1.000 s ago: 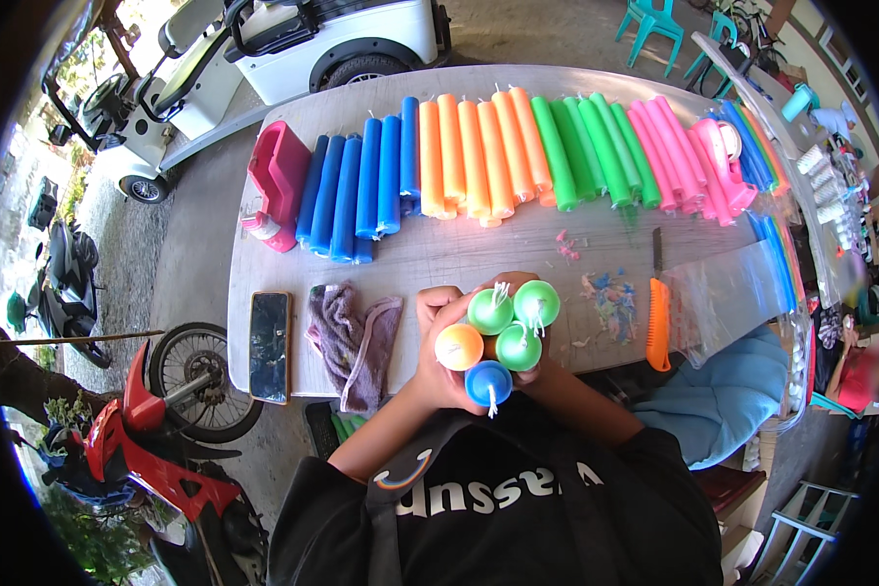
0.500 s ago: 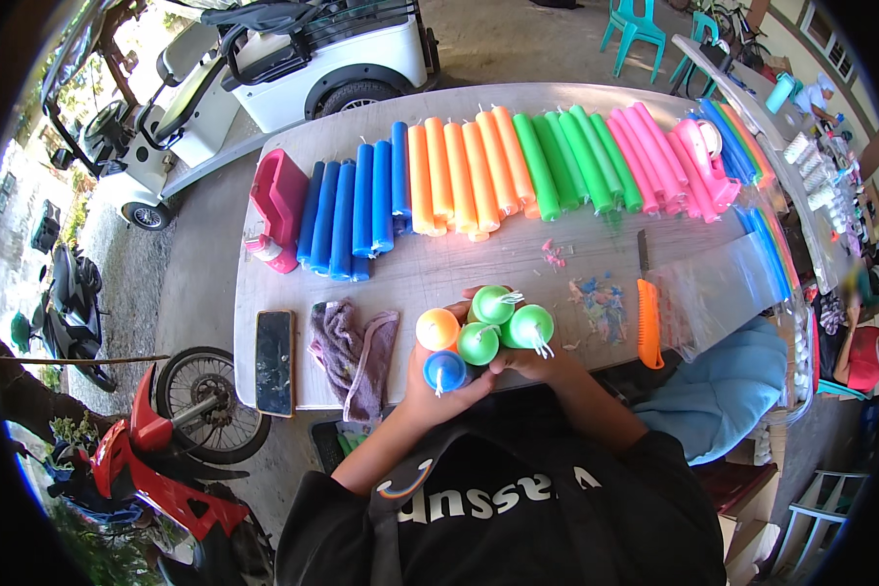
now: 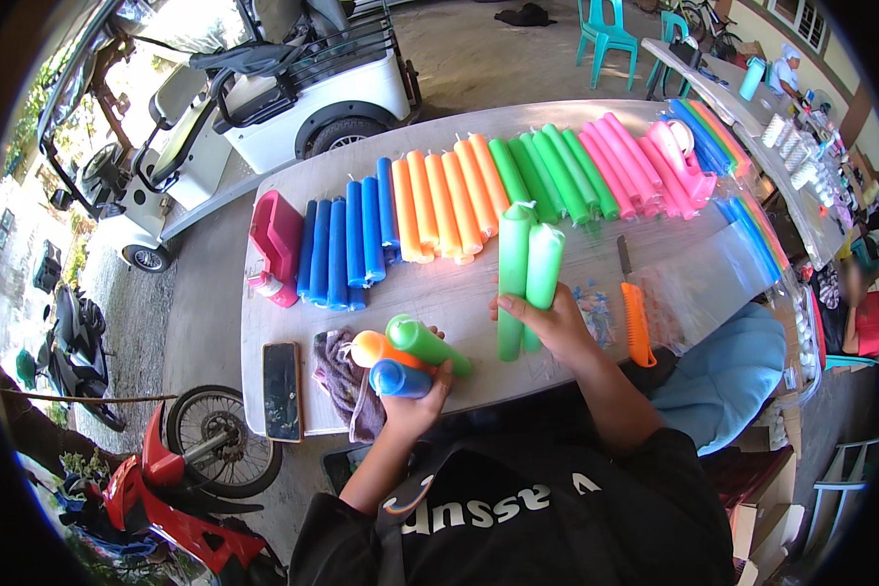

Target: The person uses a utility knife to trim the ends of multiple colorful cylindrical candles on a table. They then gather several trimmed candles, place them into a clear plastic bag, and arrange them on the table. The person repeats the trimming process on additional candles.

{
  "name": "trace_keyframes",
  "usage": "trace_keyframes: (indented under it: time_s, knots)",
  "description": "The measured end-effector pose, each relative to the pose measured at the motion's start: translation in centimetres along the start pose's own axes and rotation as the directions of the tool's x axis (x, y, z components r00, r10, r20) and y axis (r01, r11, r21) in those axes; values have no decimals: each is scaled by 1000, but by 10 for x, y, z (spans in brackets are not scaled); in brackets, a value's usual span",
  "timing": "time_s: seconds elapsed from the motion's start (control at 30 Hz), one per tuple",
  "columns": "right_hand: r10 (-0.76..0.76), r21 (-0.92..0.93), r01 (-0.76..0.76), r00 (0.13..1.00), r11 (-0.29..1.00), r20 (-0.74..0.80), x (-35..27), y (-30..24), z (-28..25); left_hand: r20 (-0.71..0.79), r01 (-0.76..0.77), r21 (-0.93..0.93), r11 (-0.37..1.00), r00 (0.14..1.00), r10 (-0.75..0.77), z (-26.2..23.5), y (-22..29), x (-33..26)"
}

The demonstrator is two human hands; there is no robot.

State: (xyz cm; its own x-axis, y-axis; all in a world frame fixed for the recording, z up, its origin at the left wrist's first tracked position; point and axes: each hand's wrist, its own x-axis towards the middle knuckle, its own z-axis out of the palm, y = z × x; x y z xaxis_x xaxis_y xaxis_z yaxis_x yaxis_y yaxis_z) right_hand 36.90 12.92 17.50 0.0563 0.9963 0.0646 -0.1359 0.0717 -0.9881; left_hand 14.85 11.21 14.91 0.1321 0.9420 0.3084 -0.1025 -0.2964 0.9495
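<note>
My left hand (image 3: 418, 410) grips three candles low over the front of the table: a blue candle (image 3: 400, 380), an orange candle (image 3: 369, 349) and a green candle (image 3: 428, 345). They tilt with their wick ends toward the left. In my right hand (image 3: 559, 324), two green candles (image 3: 514, 278) stand nearly upright side by side, wicks at the top. Beyond both hands lies a long row of candles grouped by colour: blue candles (image 3: 338, 254), orange candles (image 3: 451, 205), green candles (image 3: 555, 176) and pink candles (image 3: 627, 166).
On the table (image 3: 264, 322) lie a phone (image 3: 282, 391), a purple cloth (image 3: 337, 363), an orange-handled knife (image 3: 638, 324), wax shavings (image 3: 594, 311) and plastic bags (image 3: 713, 278). A pink holder (image 3: 277, 234) and a pink tape dispenser (image 3: 684, 168) flank the row. Vehicles stand at left.
The bunch of five candles has been split between my hands. My right hand has moved forward with two green ones; my left has lowered and tilted the other three.
</note>
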Motion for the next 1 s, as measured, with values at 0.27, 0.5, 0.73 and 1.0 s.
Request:
trace_keyframes:
  time_s: [0.27, 0.5, 0.73, 1.0]
  knots:
    - [28, -74, -22, 997, 997, 79, 6, 2, 11, 146, -109, 205, 973, 986, 80, -4, -14, 8]
    - [-17, 7, 16, 911, 1000, 412, -7, 8, 25, 83, -14, 137, 991, 997, 3, -5, -12, 4]
    - [-197, 28, 197, 939, 980, 283, -9, 19, 44, -16, -19, -59, 998, 1000, 18, -5, -12, 7]
    - [188, 157, -172, 977, 972, -96, 84, -36, -38, 122, -188, 100, 977, 977, 175, -6, -23, 7]
